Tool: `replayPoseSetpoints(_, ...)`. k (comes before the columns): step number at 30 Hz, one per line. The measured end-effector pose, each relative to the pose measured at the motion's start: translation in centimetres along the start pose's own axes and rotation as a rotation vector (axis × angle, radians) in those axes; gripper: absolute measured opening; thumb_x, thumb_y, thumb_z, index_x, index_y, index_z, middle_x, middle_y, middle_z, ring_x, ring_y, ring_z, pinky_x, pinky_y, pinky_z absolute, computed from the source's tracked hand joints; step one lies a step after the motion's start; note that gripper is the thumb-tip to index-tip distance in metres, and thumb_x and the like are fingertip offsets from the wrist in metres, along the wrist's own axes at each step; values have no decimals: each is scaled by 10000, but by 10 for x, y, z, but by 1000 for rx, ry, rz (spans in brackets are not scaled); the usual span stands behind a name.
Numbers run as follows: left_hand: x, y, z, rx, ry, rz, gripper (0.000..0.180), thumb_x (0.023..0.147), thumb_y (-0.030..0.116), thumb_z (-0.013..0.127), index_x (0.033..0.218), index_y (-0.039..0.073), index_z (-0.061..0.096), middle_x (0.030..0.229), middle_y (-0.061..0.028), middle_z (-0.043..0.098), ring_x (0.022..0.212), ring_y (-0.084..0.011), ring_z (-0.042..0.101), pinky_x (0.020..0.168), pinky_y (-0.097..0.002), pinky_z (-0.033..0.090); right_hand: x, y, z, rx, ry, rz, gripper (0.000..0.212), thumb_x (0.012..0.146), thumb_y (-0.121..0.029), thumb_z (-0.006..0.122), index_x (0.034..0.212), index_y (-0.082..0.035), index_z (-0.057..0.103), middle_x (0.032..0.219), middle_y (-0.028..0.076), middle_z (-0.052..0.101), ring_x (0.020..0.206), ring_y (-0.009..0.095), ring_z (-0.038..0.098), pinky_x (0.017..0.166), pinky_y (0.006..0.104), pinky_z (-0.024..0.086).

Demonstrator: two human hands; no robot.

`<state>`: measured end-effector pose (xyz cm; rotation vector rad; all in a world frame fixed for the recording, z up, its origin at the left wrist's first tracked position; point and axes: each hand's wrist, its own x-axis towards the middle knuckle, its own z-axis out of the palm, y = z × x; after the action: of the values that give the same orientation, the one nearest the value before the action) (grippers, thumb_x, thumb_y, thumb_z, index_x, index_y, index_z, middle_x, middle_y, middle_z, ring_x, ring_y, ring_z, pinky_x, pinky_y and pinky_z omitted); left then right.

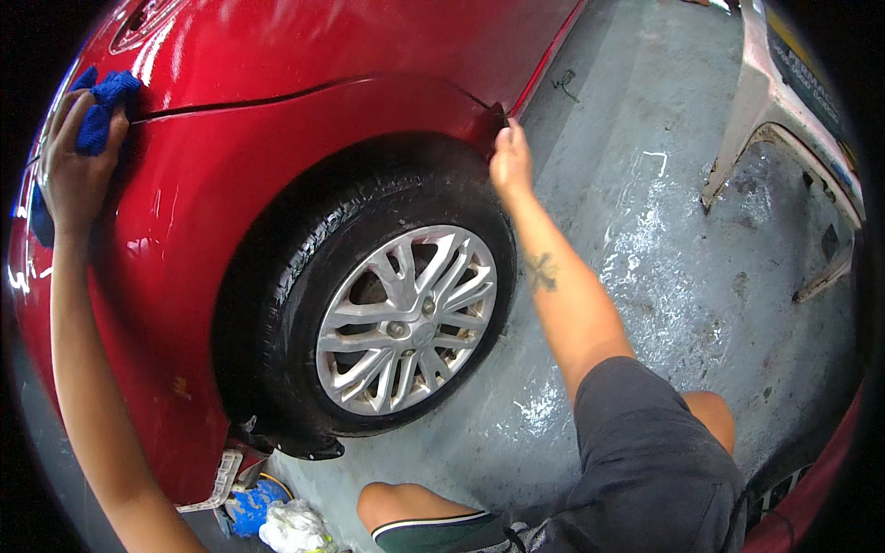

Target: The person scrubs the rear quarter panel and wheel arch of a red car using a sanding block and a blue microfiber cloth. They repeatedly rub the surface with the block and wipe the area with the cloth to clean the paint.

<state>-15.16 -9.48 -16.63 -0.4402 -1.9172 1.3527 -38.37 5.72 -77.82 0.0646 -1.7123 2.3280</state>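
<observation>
At the far left, my left hand (78, 170) is closed around a bunched blue cloth (109, 100) against the side of a red car (267, 51). My right hand (512, 164) is at the right end of the red wheel-arch panel (198, 189), thumb up and fingers curled over its edge beside a dark gap. A narrow seam runs along the top of this panel between my hands. Below it sits a wheel with a black tyre (304, 276) and a silver rim (406, 323). The fingertips of my right hand are hidden.
A worn white plastic chair (761, 92) stands on the wet grey floor (636, 212) to the right. At the lower left, near the car's bottom edge, are a blue container (253, 507) and a crumpled white plastic bag (295, 528). My knees are close below the wheel.
</observation>
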Motion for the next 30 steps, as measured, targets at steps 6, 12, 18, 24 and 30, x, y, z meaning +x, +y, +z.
replayPoseSetpoints(6, 4, -21, -27, 62, -78, 43, 470, 918, 315, 917, 1274, 46, 770, 1371, -129, 752, 1254, -357, 728, 1086, -446, 563, -94, -208, 49, 10, -121, -390, 588, 1180, -333, 449, 1570, 102, 515, 1637, 392, 500, 1553, 543, 462, 1297, 618, 344)
replayPoseSetpoints(12, -2, 8, -20, 0, -13, 3, 445, 900, 312, 918, 1237, 57, 777, 1315, -111, 757, 1219, -359, 730, 1053, -461, 572, -71, -123, 34, -244, 70, -413, 546, 1123, -341, 545, 1473, 78, 569, 1500, 357, 616, 1383, 536, 595, 1133, 625, 470)
replayPoseSetpoints(18, 5, 20, -30, 31, 5, -13, 436, 866, 342, 909, 1235, 146, 785, 1343, -81, 753, 1189, -357, 739, 1034, -486, 597, -43, -74, 5, -63, 106, -234, 574, 1226, -369, 392, 1578, 51, 565, 1589, 292, 611, 1503, 451, 561, 1277, 487, 409)
replayPoseSetpoints(24, 9, 26, -33, 19, 33, 1, 380, 813, 324, 929, 1120, 127, 824, 1267, -61, 781, 1106, -334, 766, 979, -462, 627, -60, -123, 47, -11, 152, -348, 525, 1212, -309, 438, 1515, 85, 608, 1571, 326, 599, 1494, 482, 547, 1285, 530, 397)
replayPoseSetpoints(30, -3, 9, -26, 162, 59, 9, 466, 842, 397, 919, 1217, 128, 854, 1332, -100, 783, 1231, -349, 753, 1076, -472, 604, -147, -290, 90, 37, -168, -909, 583, 1141, -386, 536, 1548, 28, 590, 1616, 273, 582, 1561, 456, 488, 1282, 649, 332)
